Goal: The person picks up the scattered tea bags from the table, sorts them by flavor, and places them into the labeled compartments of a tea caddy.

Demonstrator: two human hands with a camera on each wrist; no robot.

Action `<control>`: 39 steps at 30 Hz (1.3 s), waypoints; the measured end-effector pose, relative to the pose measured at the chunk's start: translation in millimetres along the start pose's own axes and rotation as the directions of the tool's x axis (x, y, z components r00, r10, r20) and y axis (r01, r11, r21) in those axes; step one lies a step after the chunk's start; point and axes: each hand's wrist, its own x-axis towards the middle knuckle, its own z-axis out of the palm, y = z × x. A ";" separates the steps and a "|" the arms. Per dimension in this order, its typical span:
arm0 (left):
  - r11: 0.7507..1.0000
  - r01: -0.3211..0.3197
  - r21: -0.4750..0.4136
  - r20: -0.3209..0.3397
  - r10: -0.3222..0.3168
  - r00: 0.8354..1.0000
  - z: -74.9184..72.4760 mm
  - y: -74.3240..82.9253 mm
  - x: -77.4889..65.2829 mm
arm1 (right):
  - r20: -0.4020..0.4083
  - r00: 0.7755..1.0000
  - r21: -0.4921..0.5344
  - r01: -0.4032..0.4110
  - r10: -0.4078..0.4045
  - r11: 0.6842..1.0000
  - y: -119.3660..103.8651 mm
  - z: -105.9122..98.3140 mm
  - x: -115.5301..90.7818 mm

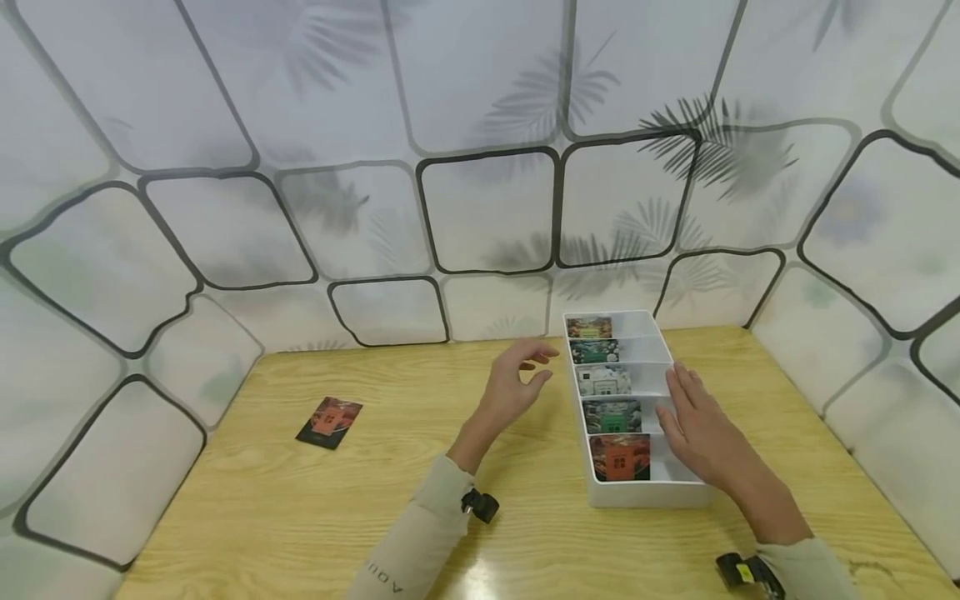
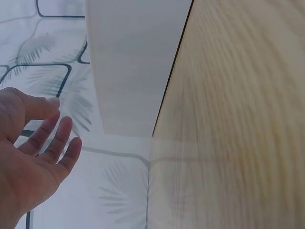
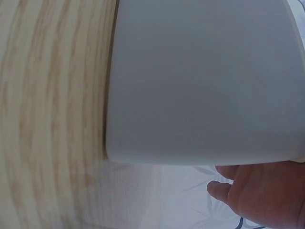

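A long white divided box (image 1: pixel 651 496) stands on the table, with several compartments in a row. Small printed packets lean in the left part of each; the nearest is a red and black packet (image 1: pixel 620 457), and behind it is a green one (image 1: pixel 612 416). My left hand (image 1: pixel 513 387) hovers beside the box's left side, fingers loosely bent and holding nothing; the left wrist view shows this hand (image 2: pixel 38 152) apart from the white wall (image 2: pixel 136 67). Along the right rim, my right hand (image 1: pixel 701 433) lies with fingers extended. In the right wrist view, the box (image 3: pixel 205 86) partly hides it.
A single red and black packet (image 1: pixel 329 422) lies flat on the left of the wood-grain table (image 1: pixel 300 517). Patterned fabric walls (image 1: pixel 487 217) rise behind the table and at both sides.
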 end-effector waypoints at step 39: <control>0.978 0.038 0.206 -0.156 -0.005 0.988 -130.5 -17.3 -69.4 | 0.000 1.000 0.009 0.007 -0.007 1.000 2.4 3.6 -2.2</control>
